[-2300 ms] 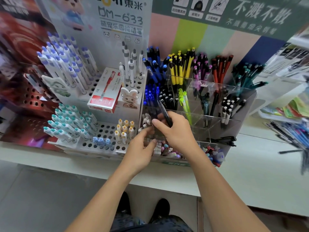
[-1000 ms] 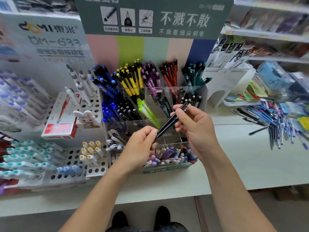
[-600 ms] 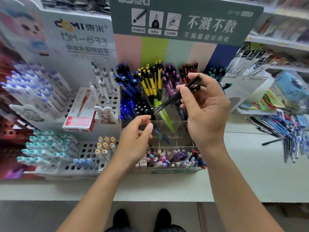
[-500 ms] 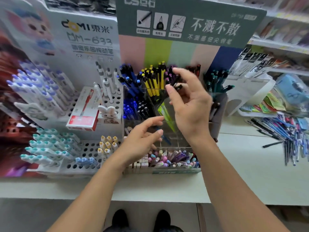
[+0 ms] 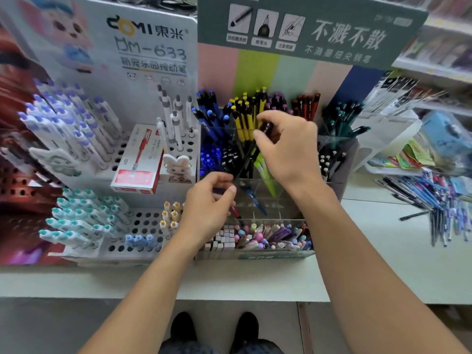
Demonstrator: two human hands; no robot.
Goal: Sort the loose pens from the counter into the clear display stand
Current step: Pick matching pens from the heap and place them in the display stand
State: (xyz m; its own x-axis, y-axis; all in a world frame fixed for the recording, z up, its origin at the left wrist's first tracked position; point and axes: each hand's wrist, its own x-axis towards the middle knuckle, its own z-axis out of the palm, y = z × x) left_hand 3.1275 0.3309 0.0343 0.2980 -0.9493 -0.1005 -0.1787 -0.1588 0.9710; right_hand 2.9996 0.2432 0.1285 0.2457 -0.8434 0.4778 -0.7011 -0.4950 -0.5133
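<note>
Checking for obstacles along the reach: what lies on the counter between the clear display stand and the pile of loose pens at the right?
In the head view the counter between the clear display stand and loose pens looks bare.

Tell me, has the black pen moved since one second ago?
Yes. The black pen, pinched by the right hand, went from before the stand down into its middle row.
</note>
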